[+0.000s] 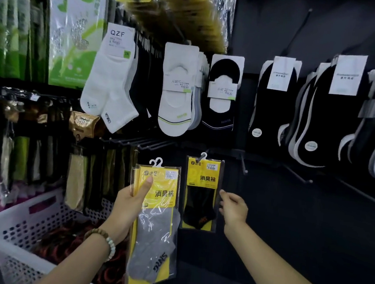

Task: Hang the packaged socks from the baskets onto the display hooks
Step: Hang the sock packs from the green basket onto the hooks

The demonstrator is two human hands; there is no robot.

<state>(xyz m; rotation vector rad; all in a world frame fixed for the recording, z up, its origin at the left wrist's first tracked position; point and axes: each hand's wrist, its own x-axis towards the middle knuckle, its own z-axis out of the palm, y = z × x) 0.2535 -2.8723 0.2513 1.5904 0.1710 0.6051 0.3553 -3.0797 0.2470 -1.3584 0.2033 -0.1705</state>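
In the head view, at lower centre, a stack of yellow-carded clear packs of grey socks (154, 206) is gripped by the left hand (127, 204), right of the white perforated plastic basket (18, 225). The right hand (233, 207), loosely curled and empty, is held just beside the hung yellow pack of black socks (201, 192). One pack is best lifted by its white hanger loops (155, 161) and threaded on squarely.

"QZF" is printed on the white card (119, 38) topping the white ankle socks (110, 79). "消臭袜" stands on the yellow headers of the hanging black-sock pack (202, 181) and the grey-sock pack (163, 196). Smaller labels are too blurred to read.
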